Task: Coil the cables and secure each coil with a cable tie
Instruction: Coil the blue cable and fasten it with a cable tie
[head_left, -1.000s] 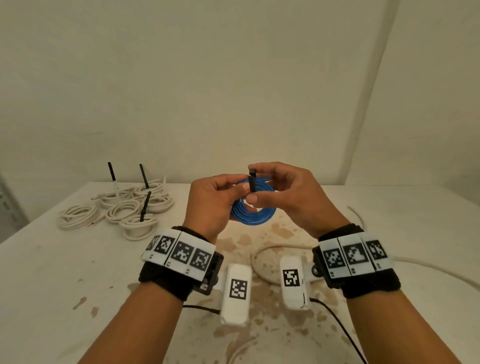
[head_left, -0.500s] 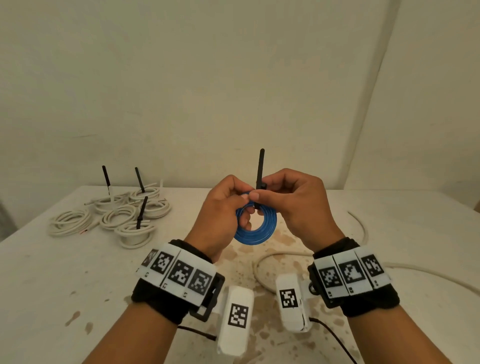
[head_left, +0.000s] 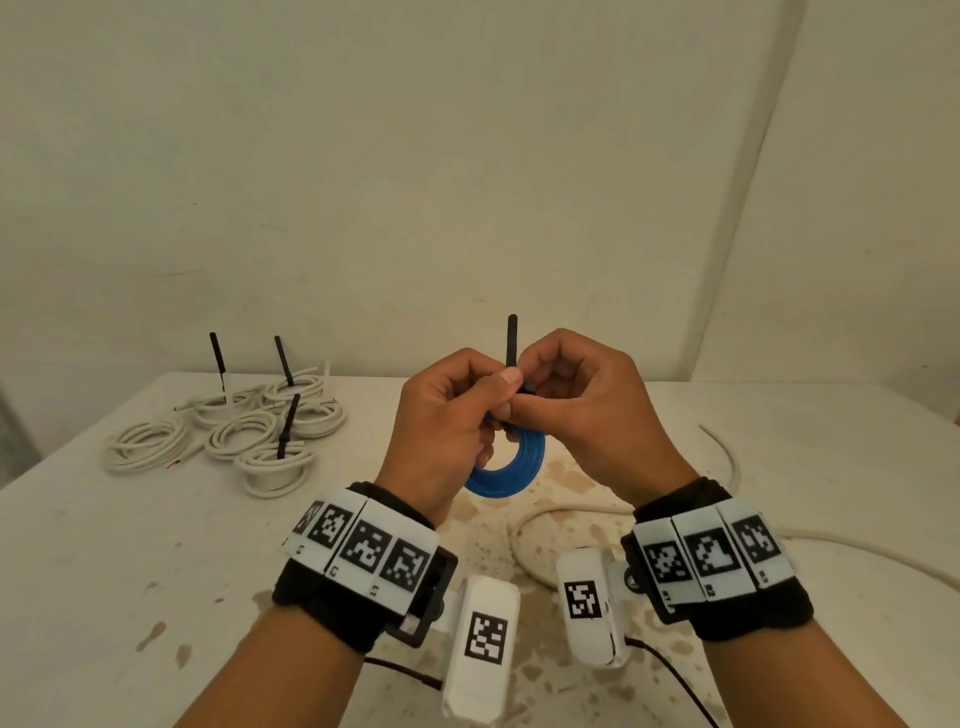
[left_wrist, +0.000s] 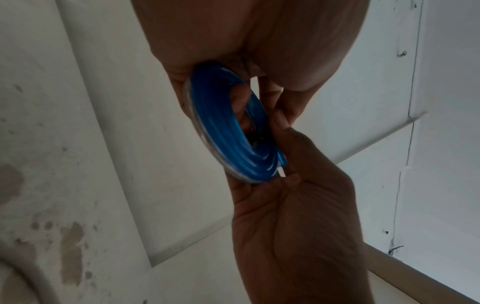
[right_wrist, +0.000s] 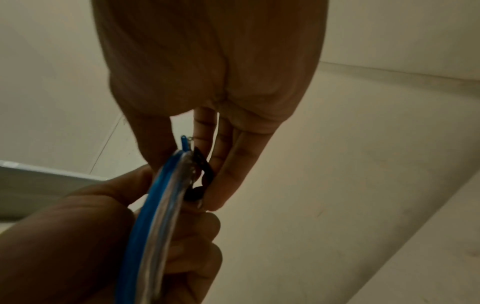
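Above the table (head_left: 130, 545): we held the blue coil (head_left: 511, 470) in the air.
Left hand (head_left: 447, 421): we gripped the coil's top edge.
Right hand (head_left: 582, 410): we pinched the black cable tie (head_left: 511, 340), upright above the coil.

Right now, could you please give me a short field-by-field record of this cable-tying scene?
held item: blue plastic cable coil, above the table
left hand: grips the coil's upper part
right hand: pinches the black plastic cable tie at the coil, tail pointing up
finished pile: white cable coils, three black tie tails showing
loose: long white cable, uncoiled
surface: stained white table
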